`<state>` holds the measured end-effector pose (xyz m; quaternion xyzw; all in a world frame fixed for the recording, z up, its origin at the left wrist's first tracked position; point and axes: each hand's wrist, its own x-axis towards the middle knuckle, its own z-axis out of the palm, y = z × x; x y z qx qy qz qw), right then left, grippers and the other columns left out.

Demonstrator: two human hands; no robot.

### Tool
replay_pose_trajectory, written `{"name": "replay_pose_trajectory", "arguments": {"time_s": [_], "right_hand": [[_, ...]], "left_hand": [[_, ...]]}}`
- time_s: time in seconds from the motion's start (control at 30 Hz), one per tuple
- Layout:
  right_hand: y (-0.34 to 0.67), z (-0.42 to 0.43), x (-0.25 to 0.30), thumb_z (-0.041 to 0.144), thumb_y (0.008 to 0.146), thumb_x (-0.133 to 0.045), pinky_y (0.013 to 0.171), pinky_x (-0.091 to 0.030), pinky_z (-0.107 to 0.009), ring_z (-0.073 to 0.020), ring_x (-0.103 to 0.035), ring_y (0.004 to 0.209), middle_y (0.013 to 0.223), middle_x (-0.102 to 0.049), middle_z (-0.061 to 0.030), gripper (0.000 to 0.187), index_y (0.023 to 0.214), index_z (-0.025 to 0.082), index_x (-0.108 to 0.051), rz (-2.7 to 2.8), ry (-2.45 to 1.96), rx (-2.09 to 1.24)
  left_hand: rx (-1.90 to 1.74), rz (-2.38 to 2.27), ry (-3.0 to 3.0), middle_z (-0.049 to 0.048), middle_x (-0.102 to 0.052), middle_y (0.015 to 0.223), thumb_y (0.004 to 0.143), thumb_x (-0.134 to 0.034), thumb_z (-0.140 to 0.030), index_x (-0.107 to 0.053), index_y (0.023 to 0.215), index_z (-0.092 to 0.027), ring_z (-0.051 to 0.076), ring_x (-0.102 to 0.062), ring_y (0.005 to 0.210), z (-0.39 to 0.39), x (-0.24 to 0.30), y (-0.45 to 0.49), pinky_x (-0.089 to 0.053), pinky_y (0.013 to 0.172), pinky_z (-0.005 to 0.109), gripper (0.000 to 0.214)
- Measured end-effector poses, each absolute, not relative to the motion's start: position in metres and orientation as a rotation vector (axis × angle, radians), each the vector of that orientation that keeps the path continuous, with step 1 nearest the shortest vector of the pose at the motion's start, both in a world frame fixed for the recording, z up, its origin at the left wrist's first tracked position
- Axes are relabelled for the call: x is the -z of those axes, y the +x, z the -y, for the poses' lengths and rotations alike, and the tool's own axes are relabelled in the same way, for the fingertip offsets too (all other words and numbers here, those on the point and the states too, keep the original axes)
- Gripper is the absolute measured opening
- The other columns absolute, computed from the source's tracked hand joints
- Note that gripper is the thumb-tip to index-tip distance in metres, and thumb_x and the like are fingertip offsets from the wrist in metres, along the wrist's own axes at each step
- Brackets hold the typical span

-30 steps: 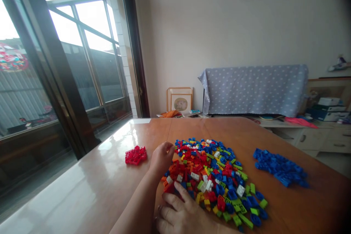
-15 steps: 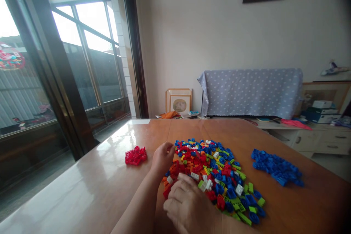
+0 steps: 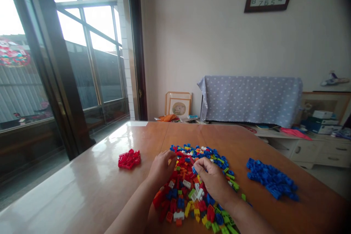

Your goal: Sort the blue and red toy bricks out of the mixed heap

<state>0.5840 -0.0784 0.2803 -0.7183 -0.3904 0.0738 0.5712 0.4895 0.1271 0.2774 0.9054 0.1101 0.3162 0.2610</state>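
Note:
A mixed heap of toy building bricks [image 3: 186,184] in red, blue, green, white, yellow and orange lies in front of me. Over its left edge is my left hand [image 3: 161,166], fingers curled together toward the red bricks; what they hold, if anything, is hidden. My right hand [image 3: 210,175] hovers over the heap's middle, thumb and forefinger pinched on a small blue brick [image 3: 194,170]. Left of the heap sits a small pile of red bricks [image 3: 129,159]. A larger pile of blue bricks [image 3: 271,178] lies to the right.
Everything lies on a glossy brown table [image 3: 219,134]. Behind it, a low white cabinet [image 3: 315,150] stands along the wall, near a dotted grey-blue cloth [image 3: 251,98]. Framed pictures [image 3: 178,106] lean at the back, and a glass door [image 3: 82,58] is at left.
My right hand has moved up and away over the heap, uncovering the near bricks, and now pinches a blue brick. My left hand has shifted slightly toward me. The view has tilted up.

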Motion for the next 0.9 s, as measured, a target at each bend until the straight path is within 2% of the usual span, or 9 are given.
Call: {"name": "replay_pose_trajectory", "arguments": {"time_s": [0.13,0.3,0.5,0.67,0.77,0.9], "right_hand": [[0.593,0.073,-0.273,0.055,0.094,-0.053,0.062,-0.044,-0.026,-0.0158,-0.053,0.07,0.079,-0.061,-0.0002,0.038,0.091,0.019,-0.063,0.815,-1.624,-0.193],[0.593,0.072,-0.268,0.055,0.094,-0.05,0.061,-0.045,-0.026,-0.0161,-0.055,0.067,0.075,-0.063,0.0,0.038,0.086,0.02,-0.062,0.88,-1.7,-0.092],[0.591,0.084,-0.271,0.046,0.099,-0.046,0.07,-0.045,-0.029,-0.0185,-0.06,0.074,0.078,-0.066,-0.0004,0.031,0.084,0.023,-0.06,0.976,-1.826,0.157],[0.592,0.089,-0.265,0.041,0.1,-0.045,0.081,-0.047,-0.033,-0.022,-0.063,0.09,0.093,-0.07,-0.0038,0.026,0.094,0.023,-0.064,1.094,-1.887,0.25],[0.597,0.092,-0.262,0.039,0.102,-0.043,0.087,-0.047,-0.034,-0.0224,-0.064,0.098,0.101,-0.071,-0.0052,0.028,0.102,0.023,-0.066,1.165,-1.891,0.302],[0.607,0.099,-0.265,0.039,0.103,-0.04,0.086,-0.046,-0.035,-0.0226,-0.064,0.095,0.097,-0.071,-0.006,0.033,0.1,0.023,-0.068,1.172,-1.943,0.417]], "left_hand": [[-0.78,-0.13,2.505,0.0025,-0.072,0.095,0.09,-0.057,-0.029,-0.07,0.094,-0.026,0.019,-0.065,0.091,-0.105,-0.29,0.486,-0.046,0.081,0.027,0.013],[-0.674,-0.041,2.56,0.0043,-0.072,0.097,0.088,-0.059,-0.031,-0.071,0.096,-0.027,0.022,-0.064,0.094,-0.094,-0.296,0.485,-0.047,0.082,0.03,0.015],[-0.735,-0.232,2.52,0.0044,-0.072,0.096,0.091,-0.051,-0.025,-0.07,0.095,-0.026,0.021,-0.065,0.091,-0.111,-0.285,0.489,-0.046,0.079,0.029,0.019],[-0.689,-0.182,2.533,0.0017,-0.073,0.099,0.085,-0.058,-0.022,-0.072,0.096,-0.027,0.02,-0.066,0.091,-0.106,-0.279,0.489,-0.047,0.078,0.027,0.018],[-0.715,-0.196,2.503,0.002,-0.073,0.1,0.086,-0.058,-0.023,-0.072,0.097,-0.027,0.02,-0.065,0.093,-0.107,-0.275,0.49,-0.047,0.081,0.028,0.018],[-0.799,-0.287,2.409,0.0029,-0.073,0.099,0.088,-0.057,-0.027,-0.072,0.096,-0.025,0.019,-0.065,0.095,-0.121,-0.27,0.494,-0.048,0.085,0.029,0.017]]}}
